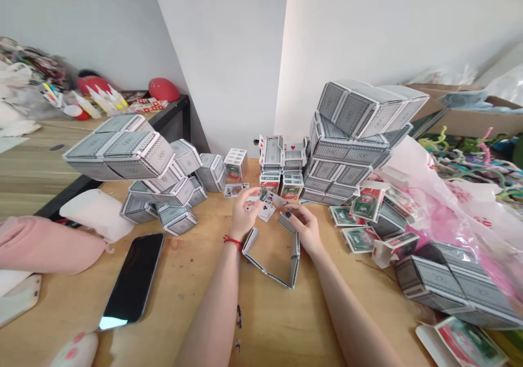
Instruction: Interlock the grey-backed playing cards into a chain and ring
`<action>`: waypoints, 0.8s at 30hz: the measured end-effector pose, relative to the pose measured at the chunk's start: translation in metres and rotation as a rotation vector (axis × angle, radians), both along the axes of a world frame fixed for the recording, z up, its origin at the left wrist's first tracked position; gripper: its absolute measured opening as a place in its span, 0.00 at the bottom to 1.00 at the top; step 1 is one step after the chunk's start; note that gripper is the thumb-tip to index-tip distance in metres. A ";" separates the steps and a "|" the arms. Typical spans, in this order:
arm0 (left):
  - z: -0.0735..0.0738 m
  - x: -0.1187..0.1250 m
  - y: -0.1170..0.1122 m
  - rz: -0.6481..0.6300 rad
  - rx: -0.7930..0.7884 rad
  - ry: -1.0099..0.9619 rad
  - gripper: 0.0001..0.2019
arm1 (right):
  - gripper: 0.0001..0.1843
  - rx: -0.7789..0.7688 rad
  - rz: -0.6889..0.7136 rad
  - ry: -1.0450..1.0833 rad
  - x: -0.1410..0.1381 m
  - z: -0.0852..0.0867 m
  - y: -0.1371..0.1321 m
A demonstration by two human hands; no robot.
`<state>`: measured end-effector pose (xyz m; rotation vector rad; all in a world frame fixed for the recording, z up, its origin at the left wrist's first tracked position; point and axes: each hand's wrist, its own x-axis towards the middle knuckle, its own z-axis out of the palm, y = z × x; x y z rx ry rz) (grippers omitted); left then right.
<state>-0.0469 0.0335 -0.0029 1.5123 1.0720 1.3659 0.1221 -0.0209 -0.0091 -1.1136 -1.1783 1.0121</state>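
Observation:
My left hand point(245, 210) is pinched on a few playing cards point(267, 206) just above the wooden table point(196, 301). My right hand point(304, 226) grips the far end of an open ring of joined card blocks point(272, 255) that lies on the table between my forearms. The two hands nearly meet over the far edge of this ring. A red string circles my left wrist.
Stacks of grey card cubes rise at left point(139, 165) and right point(351, 138). Small card cubes point(281, 165) stand beyond my hands. A black phone point(133, 280) lies at left near a pink cloth point(44, 244). Card boxes point(368, 220) and a pink plastic bag point(457, 203) fill the right.

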 end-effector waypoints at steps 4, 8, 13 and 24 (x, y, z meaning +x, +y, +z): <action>0.007 -0.025 0.000 -0.163 -0.207 -0.177 0.13 | 0.12 0.010 -0.050 -0.037 0.002 -0.003 0.001; 0.023 -0.049 -0.010 -0.518 -0.398 -0.047 0.20 | 0.13 0.023 -0.072 0.002 0.001 -0.002 0.001; 0.036 -0.054 -0.019 -0.811 -0.520 0.150 0.29 | 0.16 -0.039 -0.152 0.031 0.001 -0.001 0.002; 0.025 -0.037 -0.005 -0.374 -0.353 0.179 0.11 | 0.22 -0.050 -0.263 0.212 0.004 -0.008 0.009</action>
